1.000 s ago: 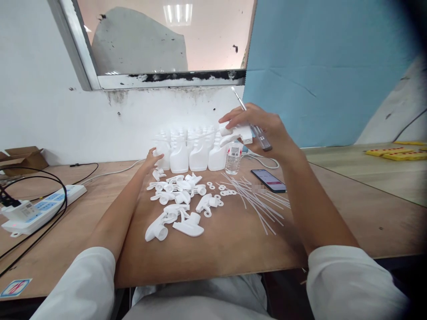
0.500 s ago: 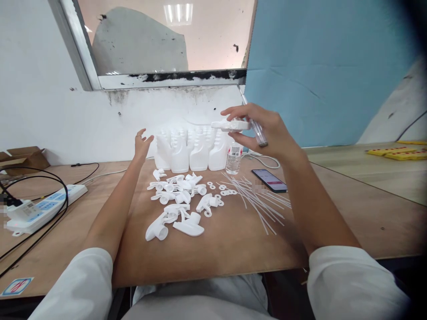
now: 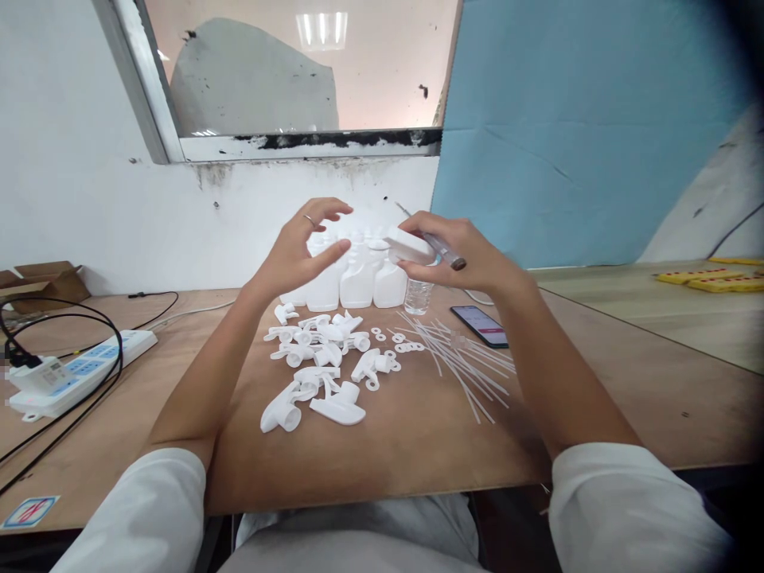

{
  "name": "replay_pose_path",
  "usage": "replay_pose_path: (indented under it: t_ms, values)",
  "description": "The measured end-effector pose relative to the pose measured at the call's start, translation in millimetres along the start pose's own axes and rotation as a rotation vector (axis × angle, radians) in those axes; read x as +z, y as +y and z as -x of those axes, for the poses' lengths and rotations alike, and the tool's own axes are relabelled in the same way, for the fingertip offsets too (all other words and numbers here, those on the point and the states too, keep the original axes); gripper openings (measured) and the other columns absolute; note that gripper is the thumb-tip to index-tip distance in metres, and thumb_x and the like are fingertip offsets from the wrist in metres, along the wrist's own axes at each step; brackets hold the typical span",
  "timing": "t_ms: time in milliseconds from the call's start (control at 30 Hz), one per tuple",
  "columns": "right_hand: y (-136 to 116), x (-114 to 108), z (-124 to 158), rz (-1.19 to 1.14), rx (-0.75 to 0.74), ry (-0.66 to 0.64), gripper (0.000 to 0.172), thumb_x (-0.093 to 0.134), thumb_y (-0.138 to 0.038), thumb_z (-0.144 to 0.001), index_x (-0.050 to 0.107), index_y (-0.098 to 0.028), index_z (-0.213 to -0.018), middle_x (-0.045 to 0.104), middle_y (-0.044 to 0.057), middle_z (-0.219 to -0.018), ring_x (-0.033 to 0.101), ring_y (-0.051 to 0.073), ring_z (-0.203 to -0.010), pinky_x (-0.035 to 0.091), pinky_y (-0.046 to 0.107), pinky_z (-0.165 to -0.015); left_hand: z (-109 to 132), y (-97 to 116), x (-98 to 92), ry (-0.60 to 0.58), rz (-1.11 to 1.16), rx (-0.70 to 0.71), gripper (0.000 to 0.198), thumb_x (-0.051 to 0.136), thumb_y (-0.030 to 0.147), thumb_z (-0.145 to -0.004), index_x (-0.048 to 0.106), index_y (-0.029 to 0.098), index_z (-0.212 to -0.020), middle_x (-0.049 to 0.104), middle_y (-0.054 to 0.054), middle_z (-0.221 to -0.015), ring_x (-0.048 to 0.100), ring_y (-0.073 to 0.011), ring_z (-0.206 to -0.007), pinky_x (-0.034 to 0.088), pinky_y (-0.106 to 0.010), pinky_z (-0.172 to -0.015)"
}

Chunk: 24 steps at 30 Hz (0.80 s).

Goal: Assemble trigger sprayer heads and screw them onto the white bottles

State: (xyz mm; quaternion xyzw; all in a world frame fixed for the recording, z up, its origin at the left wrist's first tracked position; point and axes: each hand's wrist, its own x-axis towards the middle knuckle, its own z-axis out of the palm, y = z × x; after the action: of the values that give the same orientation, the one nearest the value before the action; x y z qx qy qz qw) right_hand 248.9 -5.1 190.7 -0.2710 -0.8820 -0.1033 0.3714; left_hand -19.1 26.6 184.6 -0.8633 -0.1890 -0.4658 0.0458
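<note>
Taking the middle of the view as a clock face, the spray head [image 3: 411, 245] is at about half past one, pinched between thumb and fingers of the right hand [image 3: 477, 259]. That grip is clamped on it, while a pen-like tool [image 3: 445, 251] lies slantwise across the same hand. At ten o'clock the left hand [image 3: 298, 247] is empty, thumb and fingers apart, in front of the white bottles [image 3: 358, 282].

Sharing one hand looks like the main risk: shifting the fingers on the spray head could let the tool slip, or the head twist loose. The bottles stand close together just behind, so a careless knuckle could tip several—and the clear bottle [image 3: 418, 298] near three o'clock is close under the right hand. A dropped part could scatter the small rings [image 3: 411, 347] at five o'clock on the desk [image 3: 418, 446].

Half a second ago the left hand was out at nine o'clock, beside the bottles; now it is in front of them, nearer the right hand. The spray head is turned more broadside—its thin tube, plain then, can't be made out now.
</note>
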Motion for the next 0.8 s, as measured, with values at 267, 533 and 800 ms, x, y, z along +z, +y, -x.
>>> replay_pose_path:
  t_ms: [267, 533, 800]
  values:
    - [-1.5, 8.6, -1.9, -0.07, -0.022, -0.13, 0.031, 0.065, -0.029, -0.082, 0.056, -0.024, -0.111, 0.063, 0.002, -0.093, 0.054, 0.017, -0.072, 0.039, 0.028, -0.063, 3.5, 24.5, 11.3, -0.221, -0.222, 0.165, 0.039, 0.051, 0.041, -0.096, 0.051, 0.026, -0.131, 0.061, -0.008, -0.125, 0.057, -0.0243, -0.115, 0.046, -0.04, -0.096]
    - [-5.1, 8.6, -2.4, -0.086, -0.024, -0.153, 0.03, 0.065, -0.029, -0.082, 0.056, -0.024, -0.11, 0.063, 0.003, -0.1, 0.055, 0.017, -0.076, 0.04, 0.029, -0.066, 4.5, 26.8, 8.7, -0.148, -0.35, 0.18, 0.021, 0.052, 0.04, -0.095, 0.06, 0.022, -0.102, 0.067, -0.006, -0.103, 0.06, -0.0222, -0.095, 0.044, -0.038, -0.086]
    - [-5.2, 9.3, -3.2, -0.041, -0.02, 0.023, 0.028, 0.07, -0.036, -0.083, 0.058, -0.025, -0.105, 0.062, 0.002, -0.092, 0.054, 0.018, -0.074, 0.04, 0.03, -0.064, 3.9, 21.2, -3.4, -0.132, -0.354, 0.121, 0.014, 0.058, 0.032, -0.088, 0.062, 0.022, -0.097, 0.068, -0.005, -0.104, 0.06, -0.0241, -0.099, 0.045, -0.04, -0.088]
